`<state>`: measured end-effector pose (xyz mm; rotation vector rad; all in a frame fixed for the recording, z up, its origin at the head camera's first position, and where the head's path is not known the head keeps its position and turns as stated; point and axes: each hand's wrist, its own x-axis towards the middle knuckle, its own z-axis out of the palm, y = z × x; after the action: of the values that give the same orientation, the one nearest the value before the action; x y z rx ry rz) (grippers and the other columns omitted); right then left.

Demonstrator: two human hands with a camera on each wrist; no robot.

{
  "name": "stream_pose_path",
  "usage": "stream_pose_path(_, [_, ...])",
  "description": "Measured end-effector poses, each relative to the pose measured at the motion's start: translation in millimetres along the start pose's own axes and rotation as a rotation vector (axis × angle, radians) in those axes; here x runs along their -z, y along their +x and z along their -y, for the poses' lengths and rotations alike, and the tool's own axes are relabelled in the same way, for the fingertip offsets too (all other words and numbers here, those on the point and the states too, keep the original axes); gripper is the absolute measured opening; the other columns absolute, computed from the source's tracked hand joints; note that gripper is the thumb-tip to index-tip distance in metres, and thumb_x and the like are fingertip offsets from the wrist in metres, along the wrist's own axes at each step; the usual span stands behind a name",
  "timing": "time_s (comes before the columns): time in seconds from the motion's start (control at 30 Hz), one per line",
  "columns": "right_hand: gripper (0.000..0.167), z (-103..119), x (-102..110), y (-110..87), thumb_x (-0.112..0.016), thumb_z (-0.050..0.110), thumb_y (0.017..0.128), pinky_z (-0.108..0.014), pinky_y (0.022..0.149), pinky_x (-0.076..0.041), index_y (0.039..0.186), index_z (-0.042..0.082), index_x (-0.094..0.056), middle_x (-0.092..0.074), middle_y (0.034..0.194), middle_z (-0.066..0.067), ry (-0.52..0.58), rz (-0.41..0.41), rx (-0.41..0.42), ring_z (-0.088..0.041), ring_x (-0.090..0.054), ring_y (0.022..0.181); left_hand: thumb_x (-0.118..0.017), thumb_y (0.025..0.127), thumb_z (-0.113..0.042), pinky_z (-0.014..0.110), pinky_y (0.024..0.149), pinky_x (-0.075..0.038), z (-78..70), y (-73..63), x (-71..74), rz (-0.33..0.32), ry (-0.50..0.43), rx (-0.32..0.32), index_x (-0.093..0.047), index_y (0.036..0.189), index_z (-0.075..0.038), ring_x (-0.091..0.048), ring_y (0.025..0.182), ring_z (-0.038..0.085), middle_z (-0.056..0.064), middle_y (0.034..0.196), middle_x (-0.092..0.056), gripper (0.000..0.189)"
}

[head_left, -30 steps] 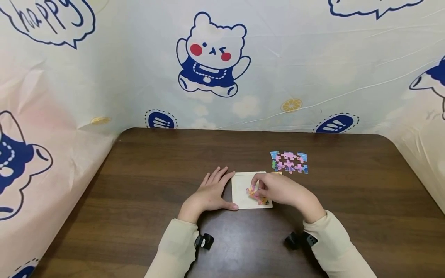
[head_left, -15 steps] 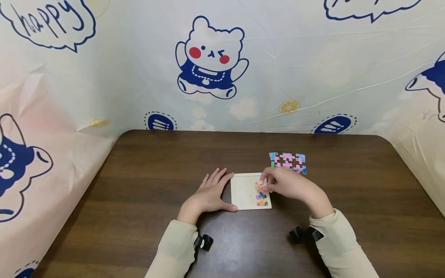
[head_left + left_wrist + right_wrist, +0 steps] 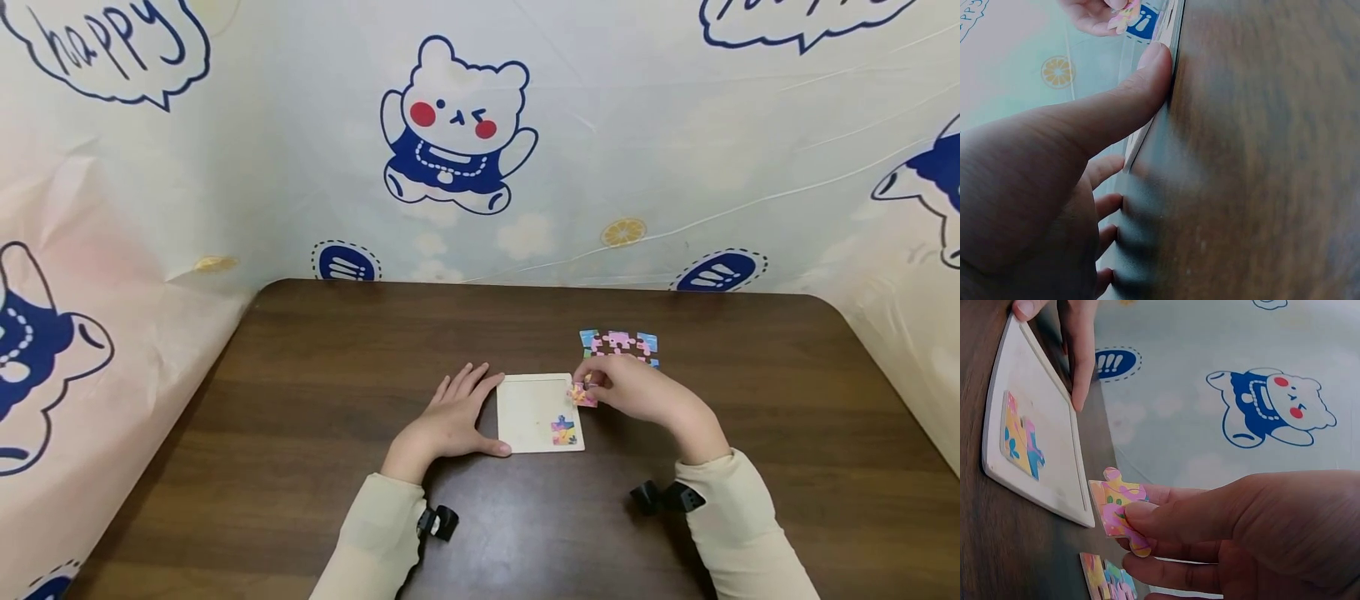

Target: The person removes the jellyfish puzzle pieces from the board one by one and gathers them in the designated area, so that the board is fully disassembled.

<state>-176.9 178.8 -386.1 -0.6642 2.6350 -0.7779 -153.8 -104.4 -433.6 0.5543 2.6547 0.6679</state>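
A pale square puzzle board [image 3: 527, 410] lies on the table between my hands. My left hand [image 3: 448, 427] is spread at its left side, thumb and index finger touching the corners; in the left wrist view the thumb [image 3: 1147, 75] rests along the board's edge. My right hand [image 3: 641, 392] pinches a pink and yellow puzzle piece [image 3: 1116, 500] between thumb and fingers, over the board's right edge in the head view. The right wrist view shows a knob on its end and green leaf marks. Joined puzzle pieces [image 3: 563, 431] sit in the board's near right corner.
Several loose puzzle pieces [image 3: 618, 339], pink and blue, lie in rows behind the right hand, which partly covers them. The brown table [image 3: 337, 350] ends at a printed cloth backdrop [image 3: 300, 150] at the back and sides.
My right hand has moved right from over the board to its right edge, still pinching a puzzle piece. The joined pieces now show uncovered in the corner. The left hand stays put.
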Motion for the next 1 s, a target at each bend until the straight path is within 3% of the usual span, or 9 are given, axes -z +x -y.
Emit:
stream_pose_path(0.27, [0.015,-10.3,6.0,-2.9,-0.066,-0.001,0.092,-0.029,0.065,-0.045,0.104,0.006,-0.072,-0.058,0.077,0.0,0.002,-0.014,0.01,-0.014,-0.051,0.07,-0.084,0.074,-0.05,0.055,0.119,-0.004,-0.9,-0.7,-0.6,-0.007,-0.027,-0.029,-0.029,0.156,-0.015,-0.006,0.151,0.033,0.012,0.163,-0.017,0.105])
stream_pose_path(0.5, [0.019,-19.7,10.1,-2.3,-0.063,-0.002,0.093,-0.031,0.067,-0.046,0.109,0.004,-0.072,-0.063,0.088,-0.004,0.009,-0.006,-0.025,-0.017,-0.052,0.073,-0.083,0.074,-0.051,0.053,0.12,-0.004,-1.1,1.0,-0.3,-0.001,-0.012,-0.014,-0.029,0.157,-0.018,-0.005,0.151,0.03,0.01,0.164,-0.016,0.105])
stream_pose_path(0.73, [0.019,-29.4,12.4,-2.6,-0.062,-0.004,0.093,-0.029,0.058,-0.045,0.111,-0.003,-0.068,-0.058,0.074,-0.005,0.04,-0.018,-0.047,-0.014,-0.052,0.063,-0.084,0.074,-0.05,0.053,0.119,-0.003,-1.0,1.8,-0.1,-0.002,-0.008,-0.012,-0.029,0.157,-0.017,-0.005,0.151,0.03,0.01,0.164,-0.016,0.105])
stream_pose_path(1.0, [0.019,-36.0,16.2,-3.5,-0.063,-0.003,0.092,-0.033,0.068,-0.05,0.11,-0.001,-0.069,-0.063,0.086,-0.007,0.024,-0.057,-0.089,-0.018,-0.055,0.073,-0.084,0.074,-0.05,0.053,0.12,-0.003,-0.5,0.1,0.3,0.001,0.001,0.001,-0.029,0.157,-0.017,-0.005,0.151,0.03,0.01,0.164,-0.016,0.105])
